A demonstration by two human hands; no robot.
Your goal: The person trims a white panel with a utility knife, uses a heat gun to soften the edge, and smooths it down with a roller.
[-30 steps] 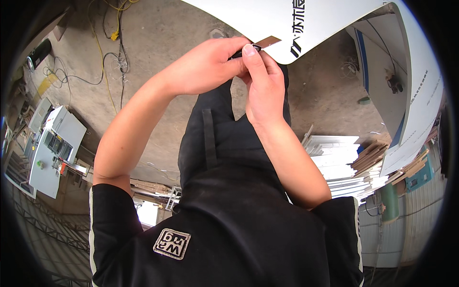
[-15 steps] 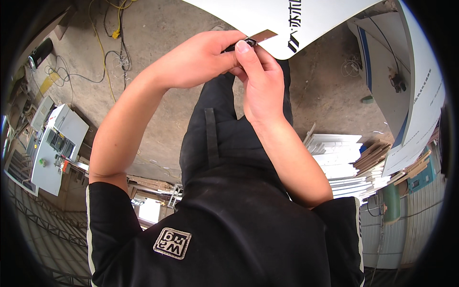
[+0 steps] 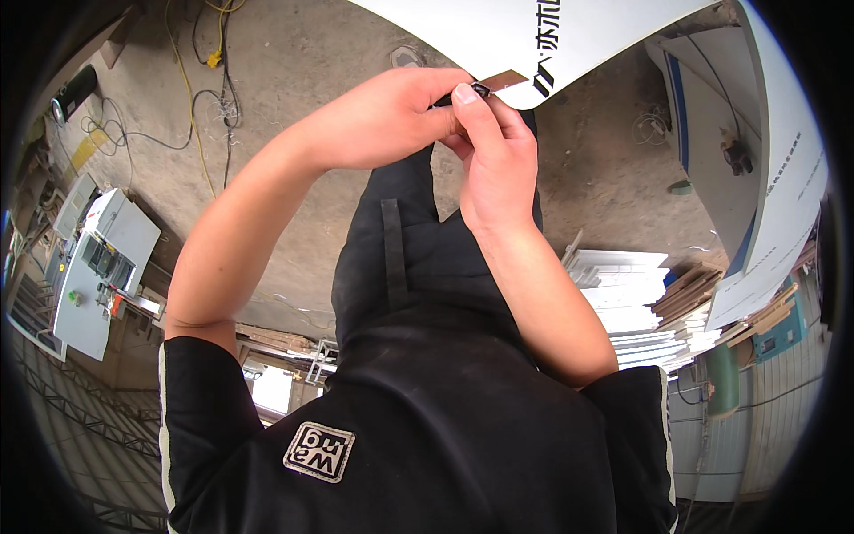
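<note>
Both of my hands are brought together at the upper middle of the view, around a utility knife [image 3: 481,90] with a dark handle. My left hand [image 3: 400,116] is closed round the handle, most of which the fingers hide. Against the front of the handle presses the thumb of my right hand [image 3: 498,160], its fingers curled in behind. The bare, brownish-looking blade [image 3: 507,81] sticks out to the right, overlapping the lower corner of a white sheet [image 3: 471,31] with black print. Whether the blade touches the sheet I cannot tell.
Yellow and black cables [image 3: 191,116] trail over the concrete floor at the left. White machine-like equipment [image 3: 107,258] stands further down that side. At the right are large white panels [image 3: 774,222], stacked white boards [image 3: 618,285] and wooden strips [image 3: 689,294].
Both hands and the knife have shifted slightly right and down. The blade now lies further over the corner of the white sheet. Both hands keep their grip.
</note>
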